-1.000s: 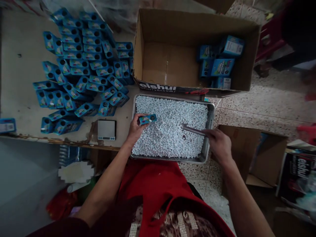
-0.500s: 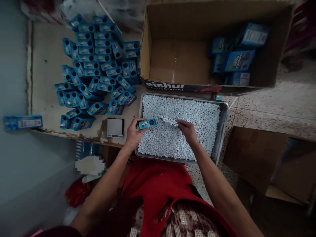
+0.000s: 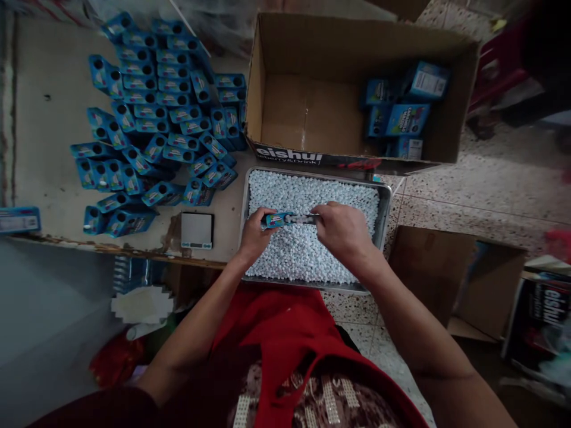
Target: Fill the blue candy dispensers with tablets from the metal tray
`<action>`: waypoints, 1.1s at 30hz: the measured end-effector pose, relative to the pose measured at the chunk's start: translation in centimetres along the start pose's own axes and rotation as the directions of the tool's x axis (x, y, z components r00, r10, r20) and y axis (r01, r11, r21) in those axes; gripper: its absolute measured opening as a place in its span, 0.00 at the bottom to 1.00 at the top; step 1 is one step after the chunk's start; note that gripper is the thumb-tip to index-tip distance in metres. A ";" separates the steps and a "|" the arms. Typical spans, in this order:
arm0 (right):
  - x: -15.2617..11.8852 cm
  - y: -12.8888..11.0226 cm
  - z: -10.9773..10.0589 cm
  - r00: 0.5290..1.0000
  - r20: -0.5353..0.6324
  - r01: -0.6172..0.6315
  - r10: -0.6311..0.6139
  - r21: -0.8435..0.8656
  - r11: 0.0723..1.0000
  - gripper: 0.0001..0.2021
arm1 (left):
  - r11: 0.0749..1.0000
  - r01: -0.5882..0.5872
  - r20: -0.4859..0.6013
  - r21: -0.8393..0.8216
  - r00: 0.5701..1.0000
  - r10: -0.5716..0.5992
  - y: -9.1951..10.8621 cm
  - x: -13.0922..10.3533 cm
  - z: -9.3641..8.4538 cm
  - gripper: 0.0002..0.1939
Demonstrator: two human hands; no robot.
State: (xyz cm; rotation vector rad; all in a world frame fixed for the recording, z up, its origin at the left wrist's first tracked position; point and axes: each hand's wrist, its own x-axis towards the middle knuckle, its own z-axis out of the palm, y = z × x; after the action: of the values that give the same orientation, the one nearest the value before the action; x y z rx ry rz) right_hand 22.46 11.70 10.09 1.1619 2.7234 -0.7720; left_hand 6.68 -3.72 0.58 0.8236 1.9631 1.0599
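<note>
Blue box (image 3: 275,220) in the grip of the left hand (image 3: 255,235), scoop (image 3: 314,220) (white pellets (image 3: 300,219) along it) in the right hand (image 3: 343,230).

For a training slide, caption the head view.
Over a tray of white pellets, the left hand holds a blue box, the right hand a loaded scoop at its opening.

The pale table (image 3: 49,148) on the left has a chipped, stained near edge and carries a crowd of small blue boxes (image 3: 176,101), mostly upright, with another blue box (image 3: 18,220) at the near left edge. A small scale (image 3: 197,229) lies by the near edge, well left of the table's right end, just left of a metal tray (image 3: 383,208).
</note>
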 end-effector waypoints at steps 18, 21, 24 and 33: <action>-6.6 16.9 14.0 0.832 -0.030 -0.374 0.555 0.709 0.598 0.15 | 0.927 0.101 0.118 -0.360 0.991 -0.062 -2.2 0.9 -0.8 0.23; -4.6 14.3 14.0 0.846 0.083 -0.359 0.526 0.819 0.448 0.15 | 0.949 0.110 0.085 -0.294 0.992 -0.089 -2.9 0.8 -1.7 0.24; -4.8 12.6 11.2 0.862 0.166 -0.371 0.479 0.852 0.371 0.14 | 0.976 0.084 0.067 -0.199 0.995 -0.072 -3.3 0.7 -2.4 0.23; -2.8 0.9 3.1 0.990 -0.097 -0.059 0.106 0.402 0.914 0.10 | 0.999 -0.037 -0.014 -0.039 0.999 0.036 -2.1 -0.7 -1.6 0.18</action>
State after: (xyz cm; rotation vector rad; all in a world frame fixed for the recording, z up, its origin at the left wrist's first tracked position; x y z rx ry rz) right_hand 24.66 8.95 7.78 1.4264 2.6584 -1.3336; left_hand 5.33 -5.84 -0.44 0.8358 1.9388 1.1249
